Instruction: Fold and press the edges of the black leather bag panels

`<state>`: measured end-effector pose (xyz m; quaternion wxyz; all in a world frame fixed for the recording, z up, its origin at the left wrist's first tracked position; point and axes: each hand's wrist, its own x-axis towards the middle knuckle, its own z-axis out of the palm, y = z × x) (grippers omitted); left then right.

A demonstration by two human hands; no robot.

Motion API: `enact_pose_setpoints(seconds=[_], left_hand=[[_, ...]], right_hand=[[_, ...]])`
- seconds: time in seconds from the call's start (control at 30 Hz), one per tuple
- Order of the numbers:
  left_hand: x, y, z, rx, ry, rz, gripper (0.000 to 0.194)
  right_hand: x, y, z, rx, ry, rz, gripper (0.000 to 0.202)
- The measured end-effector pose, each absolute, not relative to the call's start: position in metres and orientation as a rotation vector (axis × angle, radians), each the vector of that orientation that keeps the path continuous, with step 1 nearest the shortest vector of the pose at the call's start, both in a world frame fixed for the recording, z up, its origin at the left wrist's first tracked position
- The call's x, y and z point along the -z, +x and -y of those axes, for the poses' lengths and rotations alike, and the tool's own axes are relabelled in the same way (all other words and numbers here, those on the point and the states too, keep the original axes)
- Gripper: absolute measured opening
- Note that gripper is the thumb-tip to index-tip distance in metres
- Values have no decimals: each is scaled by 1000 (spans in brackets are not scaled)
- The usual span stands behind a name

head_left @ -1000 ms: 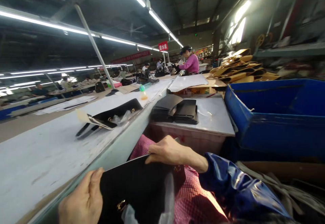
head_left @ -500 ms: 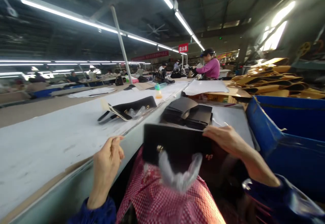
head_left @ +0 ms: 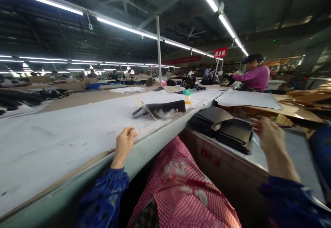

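Note:
My left hand (head_left: 125,145) hovers over the near edge of the white-covered table (head_left: 77,141), its thumb and fingers pinched together. Whatever may be between those fingertips is too small to make out. To the right, my right hand (head_left: 271,136) is raised beside a stack of black panels (head_left: 230,131); it is blurred, with bent fingers apart and nothing seen in them. On the table ahead lies a black leather-like piece (head_left: 168,108) with gold-coloured fittings, clear plastic wrap and a pale strip. Behind it stands a small bottle (head_left: 188,98) of yellowish liquid with a green tip.
A red checked apron (head_left: 186,186) covers my lap between the table and a brown box side (head_left: 207,155). Part of a blue bin (head_left: 322,145) shows at far right. A co-worker in a purple top (head_left: 254,78) stands beyond a white sheet (head_left: 248,98).
The black panel with plastic wrap that my right hand held is out of sight. My right hand has let go of it. The view has turned left; my left hand stays pinched.

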<state>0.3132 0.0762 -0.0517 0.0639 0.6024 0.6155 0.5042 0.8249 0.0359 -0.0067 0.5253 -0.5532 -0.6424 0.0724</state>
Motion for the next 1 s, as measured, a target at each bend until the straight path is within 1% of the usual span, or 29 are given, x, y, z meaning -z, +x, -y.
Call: enact_pose_setpoints(seconds=[0.03,0.13,0.17,0.27,0.37,0.57,0.73,0.8,0.87,1.0], left_hand=[[55,314,-78,-1503,1820,-1856,28],[60,314,-80,-1461,1825,-1853,31],[60,313,-80,-1453,1827,-1848,31],[59,310,-79,-1440,1830,-1820,28],[58,308,-77,-1452,1817,-1777,31],[59,318,-76,-1584,1742,-1641,43],[62,349,-85,-1665,1680,-1361,60],[62,359,-89,-1669,1648,-1265,63],[60,366,-93,-1670,1620,-1215,63],[59,367,-93,-1713,1505,-1268,51]], right_hand=[[14,808,-62,-179,-1358,1502,68],[26,749,-133,-236,-1435,1506,41],[26,729,-154,-241,-1450,1525,36],[19,682,-198,-206,-1493,1580,35],[14,651,-214,-146,-1527,1636,37],[28,593,-176,-13,-1474,1832,31],[41,529,-132,49,-1284,2032,30],[46,507,-119,58,-1229,2071,29],[50,491,-107,62,-1174,2100,30],[52,489,-93,71,-1031,2196,31]])
